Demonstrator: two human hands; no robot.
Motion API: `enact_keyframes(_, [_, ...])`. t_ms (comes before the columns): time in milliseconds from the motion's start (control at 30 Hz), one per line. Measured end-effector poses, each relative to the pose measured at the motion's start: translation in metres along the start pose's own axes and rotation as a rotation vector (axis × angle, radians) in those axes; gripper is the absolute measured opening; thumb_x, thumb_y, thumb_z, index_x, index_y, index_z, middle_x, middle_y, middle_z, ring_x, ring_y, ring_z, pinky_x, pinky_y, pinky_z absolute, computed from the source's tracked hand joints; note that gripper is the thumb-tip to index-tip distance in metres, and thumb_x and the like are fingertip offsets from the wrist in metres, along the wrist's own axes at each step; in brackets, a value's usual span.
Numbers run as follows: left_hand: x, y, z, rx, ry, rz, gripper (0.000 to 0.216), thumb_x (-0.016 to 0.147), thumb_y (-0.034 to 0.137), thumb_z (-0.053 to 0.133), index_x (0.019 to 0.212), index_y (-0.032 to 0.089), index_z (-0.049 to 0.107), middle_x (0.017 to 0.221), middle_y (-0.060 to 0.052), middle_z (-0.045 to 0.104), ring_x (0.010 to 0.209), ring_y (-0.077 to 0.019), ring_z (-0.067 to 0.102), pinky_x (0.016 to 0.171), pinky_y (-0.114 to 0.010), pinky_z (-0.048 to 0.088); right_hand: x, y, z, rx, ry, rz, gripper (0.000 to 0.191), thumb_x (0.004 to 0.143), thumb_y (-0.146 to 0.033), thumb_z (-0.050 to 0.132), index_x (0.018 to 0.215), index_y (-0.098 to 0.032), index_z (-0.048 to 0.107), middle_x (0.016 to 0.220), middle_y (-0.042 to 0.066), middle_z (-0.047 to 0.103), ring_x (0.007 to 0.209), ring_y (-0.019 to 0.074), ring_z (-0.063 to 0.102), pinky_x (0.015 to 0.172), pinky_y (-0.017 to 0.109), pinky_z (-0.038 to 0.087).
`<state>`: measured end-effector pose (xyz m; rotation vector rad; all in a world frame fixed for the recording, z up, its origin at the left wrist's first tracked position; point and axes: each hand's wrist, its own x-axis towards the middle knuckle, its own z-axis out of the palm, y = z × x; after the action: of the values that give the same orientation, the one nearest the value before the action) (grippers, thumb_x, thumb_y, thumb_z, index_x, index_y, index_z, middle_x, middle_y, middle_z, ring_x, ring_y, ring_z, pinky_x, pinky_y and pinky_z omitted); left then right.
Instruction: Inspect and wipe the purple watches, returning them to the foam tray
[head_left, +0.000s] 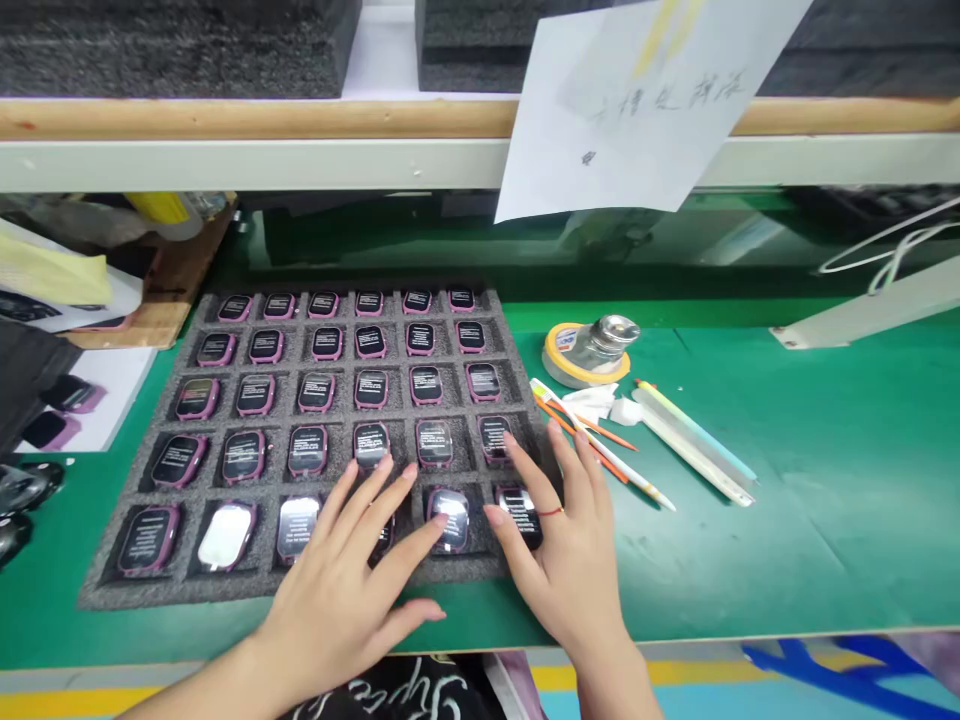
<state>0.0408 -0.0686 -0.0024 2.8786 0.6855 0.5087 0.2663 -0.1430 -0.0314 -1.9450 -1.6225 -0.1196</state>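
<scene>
A dark grey foam tray point(112, 575) lies on the green bench and holds several purple-cased smartwatch bodies with black screens in rows. My left hand point(352, 575) lies flat and open over the tray's front row, fingers spread, a fingertip near one watch point(450, 515). My right hand point(562, 530), with a thin red ring, is open too, its fingers resting on the tray's front right corner beside another watch point(519, 508). Neither hand holds anything.
Right of the tray lie a roll of yellow tape point(570, 355) with a metal dispenser point(606, 338) on it, orange and white pens point(600, 445), and a long plastic strip point(694, 440). A paper sheet point(637, 100) hangs from the shelf above. More watches and foam lie at far left.
</scene>
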Motion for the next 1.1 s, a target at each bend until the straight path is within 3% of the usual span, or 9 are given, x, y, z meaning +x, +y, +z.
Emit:
enact_keyframes(233, [0.009,-0.01,0.0,0.034,0.007,0.026,0.064,0.091,0.041,0.069,0.148,0.019,0.048,0.155,-0.02,0.042,0.151,-0.038,0.03,0.12,-0.066,0.029,0.004,0.003,0.0,0.096,-0.041,0.03,0.068,0.099,-0.046,0.052,0.157,-0.018,0.031,0.164,0.02,0.027,0.155,0.0399,0.014,0.117,0.072,0.026])
enact_keyframes(367, [0.012,-0.011,-0.001,0.027,0.002,0.025,0.057,0.091,0.04,0.069,0.143,0.02,0.054,0.154,-0.019,0.045,0.15,-0.0388,0.032,0.119,-0.067,0.031,-0.008,0.004,-0.008,0.197,0.052,-0.021,0.059,0.096,-0.033,0.06,0.151,-0.022,0.042,0.159,0.016,0.038,0.153,0.0373,0.026,0.119,0.067,0.028])
enact_keyframes(467, [0.012,-0.007,0.0,0.026,0.023,0.036,0.048,0.091,0.037,0.069,0.137,0.024,0.06,0.153,-0.019,0.047,0.15,-0.0386,0.033,0.118,-0.067,0.032,-0.024,0.004,-0.014,0.178,0.153,-0.073,0.05,0.091,-0.019,0.064,0.14,-0.026,0.056,0.151,0.011,0.05,0.145,0.0356,0.041,0.118,0.063,0.033])
enact_keyframes(567, [0.01,-0.004,0.002,0.038,0.052,0.046,0.044,0.091,0.032,0.069,0.135,0.027,0.063,0.151,-0.02,0.049,0.149,-0.0378,0.035,0.117,-0.066,0.034,-0.037,0.006,-0.017,0.144,0.17,-0.096,0.046,0.089,-0.014,0.065,0.133,-0.026,0.062,0.148,0.009,0.053,0.141,0.0371,0.047,0.115,0.063,0.037])
enact_keyframes(767, [0.008,-0.001,0.005,0.067,0.059,0.034,0.043,0.091,0.033,0.07,0.133,0.026,0.065,0.15,-0.02,0.05,0.148,-0.0381,0.037,0.118,-0.063,0.035,-0.044,0.01,-0.015,0.118,0.138,-0.113,0.044,0.089,-0.015,0.063,0.131,-0.027,0.063,0.146,0.011,0.055,0.139,0.0405,0.048,0.11,0.07,0.039])
enact_keyframes(933, [0.005,-0.001,0.005,0.044,0.07,0.015,0.043,0.09,0.029,0.071,0.133,0.027,0.064,0.149,-0.019,0.052,0.147,-0.0371,0.04,0.118,-0.062,0.036,-0.043,0.006,-0.014,0.191,0.277,-0.081,0.052,0.089,-0.016,0.06,0.139,-0.026,0.058,0.136,0.012,0.059,0.131,0.0379,0.054,0.108,0.067,0.043])
enact_keyframes(1100, [0.003,0.001,0.007,0.045,0.086,0.017,0.042,0.091,0.028,0.069,0.133,0.025,0.064,0.148,-0.021,0.052,0.146,-0.0376,0.041,0.116,-0.062,0.038,-0.041,-0.008,-0.008,0.234,0.252,-0.077,0.053,0.088,-0.015,0.061,0.139,-0.026,0.058,0.133,0.011,0.059,0.132,0.0366,0.054,0.109,0.065,0.043])
